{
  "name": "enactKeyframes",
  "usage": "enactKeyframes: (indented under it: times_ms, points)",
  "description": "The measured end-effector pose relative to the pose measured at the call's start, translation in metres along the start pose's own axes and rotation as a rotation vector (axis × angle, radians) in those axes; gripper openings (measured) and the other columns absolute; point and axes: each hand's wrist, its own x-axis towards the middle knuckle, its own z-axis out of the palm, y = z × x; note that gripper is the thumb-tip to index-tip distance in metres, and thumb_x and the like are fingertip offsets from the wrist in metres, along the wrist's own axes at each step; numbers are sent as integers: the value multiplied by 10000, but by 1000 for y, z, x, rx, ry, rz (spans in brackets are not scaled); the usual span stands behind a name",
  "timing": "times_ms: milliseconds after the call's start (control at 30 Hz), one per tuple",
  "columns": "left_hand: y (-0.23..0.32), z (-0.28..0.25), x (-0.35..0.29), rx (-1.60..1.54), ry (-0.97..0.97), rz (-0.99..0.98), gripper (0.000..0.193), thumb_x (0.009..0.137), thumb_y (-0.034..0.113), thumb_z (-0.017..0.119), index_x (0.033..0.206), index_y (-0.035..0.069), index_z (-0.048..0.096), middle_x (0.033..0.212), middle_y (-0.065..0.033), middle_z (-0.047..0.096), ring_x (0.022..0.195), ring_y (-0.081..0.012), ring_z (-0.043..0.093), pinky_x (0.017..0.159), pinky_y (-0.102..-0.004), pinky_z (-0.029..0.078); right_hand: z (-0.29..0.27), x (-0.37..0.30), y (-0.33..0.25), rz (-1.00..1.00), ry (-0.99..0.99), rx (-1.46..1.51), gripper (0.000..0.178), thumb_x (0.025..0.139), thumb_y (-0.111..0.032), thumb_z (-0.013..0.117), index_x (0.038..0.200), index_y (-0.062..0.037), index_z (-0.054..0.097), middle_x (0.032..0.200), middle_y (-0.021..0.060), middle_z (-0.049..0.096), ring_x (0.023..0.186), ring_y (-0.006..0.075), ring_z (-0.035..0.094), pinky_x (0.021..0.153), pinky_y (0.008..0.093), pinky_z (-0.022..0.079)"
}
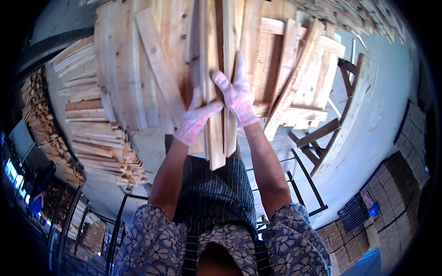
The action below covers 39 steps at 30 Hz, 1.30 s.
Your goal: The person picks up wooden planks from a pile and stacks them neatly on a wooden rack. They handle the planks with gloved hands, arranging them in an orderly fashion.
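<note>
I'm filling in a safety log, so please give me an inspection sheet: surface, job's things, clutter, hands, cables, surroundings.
Surface: planks laid side by side.
Job's things: narrow boards, lengthwise between the hands.
Clutter: loose slats slanting at right; piled strips at left.
Hands: left hand, gloved, at the boards' left side, thumb across; right hand, gloved, at their right side, thumb and finger spread.
Cables: nothing seen.
Surroundings: pale floor; stacks at lower right.
</note>
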Motion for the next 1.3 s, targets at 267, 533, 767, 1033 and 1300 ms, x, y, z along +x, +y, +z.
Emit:
enactKeyframes:
  times_ms: [267,533,767,1033,1300]
  points:
    - [24,-13,-46,66,228,202,724,866,1,715,1488,120,363,1200,-113,608,1060,-208,625,911,-344,551,-182,49,61,220,467,-726,951,895,-500,691,1602,-86,208,1525,273,410,1352,410,465,1099,443,410]
    - [40,-137,-36,511,698,304,859,847,185,769,1535,89,264,1258,-161,582,1090,-266,613,925,-418,520,-170,12,131,36,331,-688,918,906,-346,721,1620,-146,180,1551,265,380,1405,427,404,1166,449,333]
    - [5,-182,12,1098,890,187,917,808,311,762,1545,152,240,1334,-281,425,1254,-502,442,1036,-559,422,-83,39,54,216,327,-749,876,960,-500,619,1626,-187,143,1511,342,361,1382,478,405,1130,490,372]
    - [-36,-205,-4,1060,826,425,849,820,322,753,1527,174,308,1317,-278,441,1181,-496,468,1013,-569,425,-88,47,49,-63,252,-548,787,990,-427,626,1603,-111,246,1569,236,370,1397,373,438,1175,420,321]
    - [9,-180,22,1185,995,327,825,802,405,786,1433,98,352,1308,-248,459,1163,-479,481,1022,-561,412,-121,64,71,306,307,-82,544,1069,-257,486,1588,-202,331,1493,194,493,1296,318,550,1033,378,466]
